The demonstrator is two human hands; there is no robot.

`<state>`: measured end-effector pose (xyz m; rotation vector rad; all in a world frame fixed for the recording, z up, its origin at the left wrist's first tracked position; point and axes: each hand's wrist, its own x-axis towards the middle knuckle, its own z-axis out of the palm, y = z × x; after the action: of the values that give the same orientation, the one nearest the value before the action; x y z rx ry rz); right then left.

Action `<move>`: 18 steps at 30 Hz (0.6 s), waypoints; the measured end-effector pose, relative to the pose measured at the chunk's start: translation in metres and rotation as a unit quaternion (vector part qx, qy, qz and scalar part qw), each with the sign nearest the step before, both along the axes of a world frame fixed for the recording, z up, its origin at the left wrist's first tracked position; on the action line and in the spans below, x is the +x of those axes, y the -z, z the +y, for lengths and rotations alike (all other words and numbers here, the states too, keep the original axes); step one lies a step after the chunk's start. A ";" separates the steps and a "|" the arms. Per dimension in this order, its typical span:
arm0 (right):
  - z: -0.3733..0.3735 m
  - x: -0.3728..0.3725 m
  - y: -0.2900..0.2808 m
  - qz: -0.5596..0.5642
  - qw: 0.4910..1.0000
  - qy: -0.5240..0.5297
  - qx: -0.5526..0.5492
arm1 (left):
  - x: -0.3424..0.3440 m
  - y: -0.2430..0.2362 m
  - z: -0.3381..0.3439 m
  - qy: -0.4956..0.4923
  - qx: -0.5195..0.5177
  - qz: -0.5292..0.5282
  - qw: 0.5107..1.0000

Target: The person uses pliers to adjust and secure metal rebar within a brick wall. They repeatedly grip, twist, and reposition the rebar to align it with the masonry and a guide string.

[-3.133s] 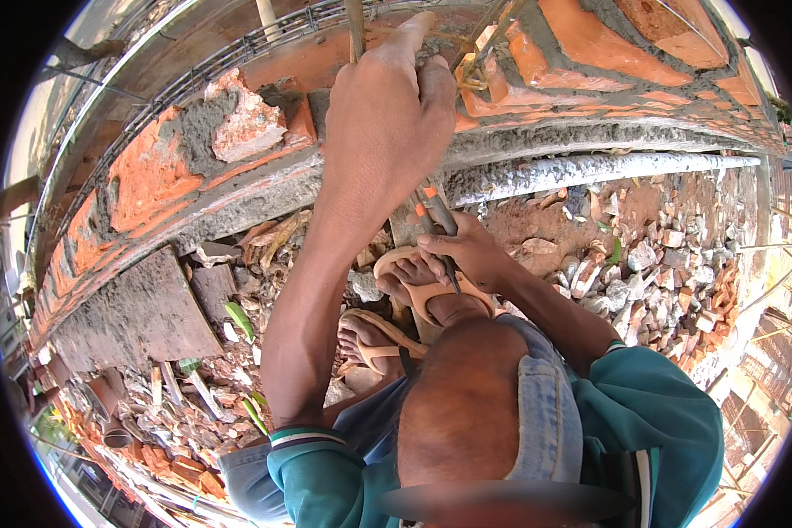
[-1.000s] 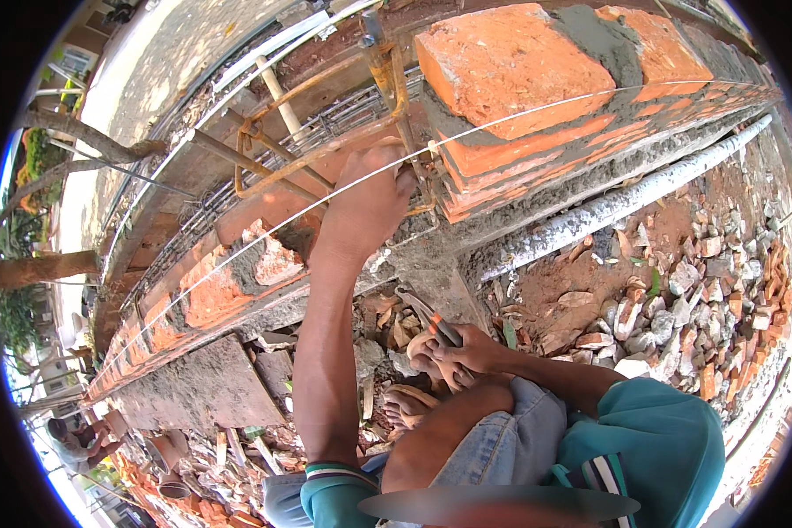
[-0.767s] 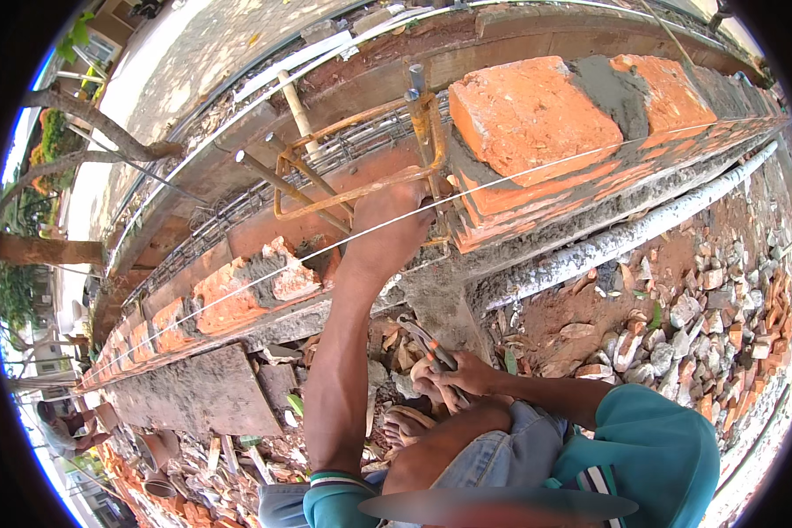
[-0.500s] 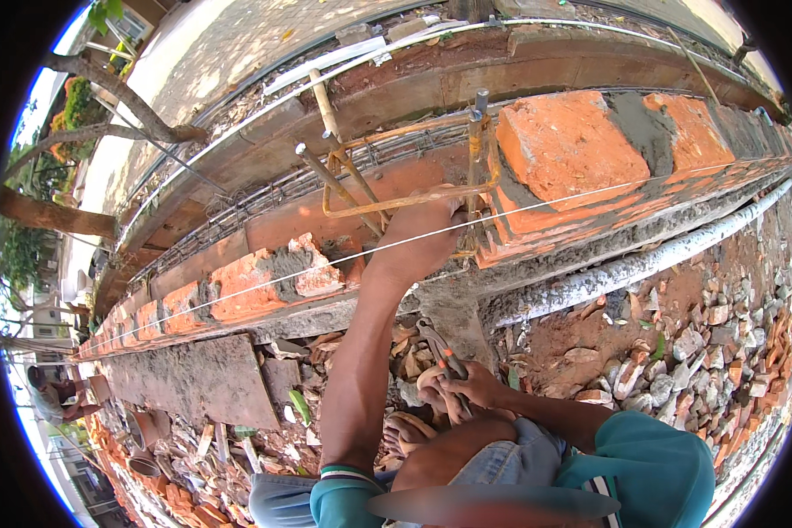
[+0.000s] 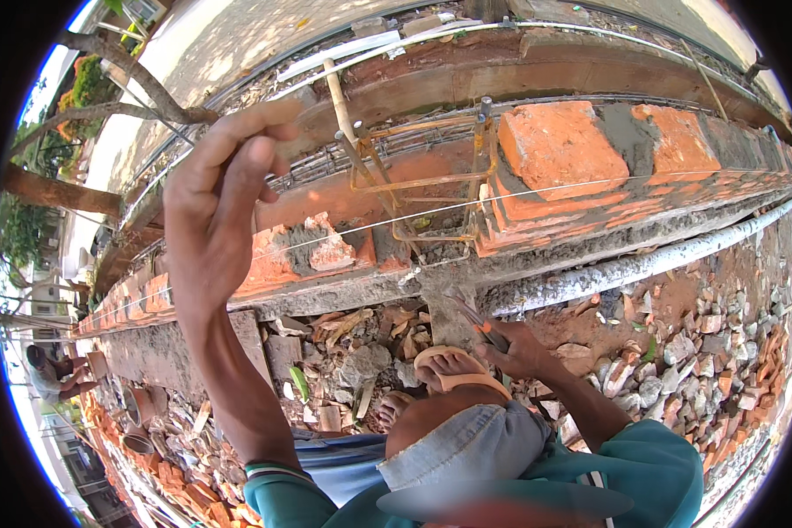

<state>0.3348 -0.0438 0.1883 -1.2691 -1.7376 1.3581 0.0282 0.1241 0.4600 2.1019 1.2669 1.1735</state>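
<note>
My left hand (image 5: 220,202) is raised over the left stretch of the low brick wall (image 5: 268,264). Its fingers are loosely bent and apart, with nothing visible between them. Lower down, my right hand (image 5: 521,352) grips a pair of pliers (image 5: 480,324) with dark, orange-marked handles; the jaws point up and left toward the wall's base. Between the two wall sections stands a rusty rebar cage (image 5: 422,186) of upright bars and bent stirrups, touched by neither hand. A taut white string (image 5: 431,211) runs along the wall's near face, passing by my left wrist.
The higher brick section (image 5: 563,150) with grey mortar stands at right. A white-splashed pipe (image 5: 642,264) lies along its foot. Broken brick and stone rubble (image 5: 669,378) covers the ground, beside a mortar-stained board (image 5: 176,352). Another person (image 5: 53,374) crouches at far left.
My left hand has left the rebar cage and swung up and left. My right hand, still holding the pliers, has shifted right and slightly up.
</note>
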 end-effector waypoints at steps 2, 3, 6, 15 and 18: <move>-0.002 -0.010 0.005 -0.026 0.998 -0.040 -0.038 | 0.005 0.005 0.047 0.124 0.096 0.218 0.963; -0.005 -0.015 0.010 -0.022 0.996 -0.069 -0.054 | 0.004 0.010 0.062 0.152 0.110 0.251 0.950; -0.024 -0.030 0.039 -0.014 0.983 -0.107 -0.151 | -0.005 0.022 0.084 0.178 0.047 0.301 0.936; -0.068 -0.064 0.177 0.109 0.973 -0.122 -0.166 | -0.012 0.028 0.093 0.225 -0.070 0.212 0.948; -0.063 -0.059 0.177 0.158 0.931 -0.108 -0.310 | -0.018 0.028 0.095 0.227 -0.119 0.135 0.957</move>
<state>0.2760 -0.1066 0.0112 -1.0870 -1.2885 2.2252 0.0097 0.2190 0.4318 2.2529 0.8996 0.5248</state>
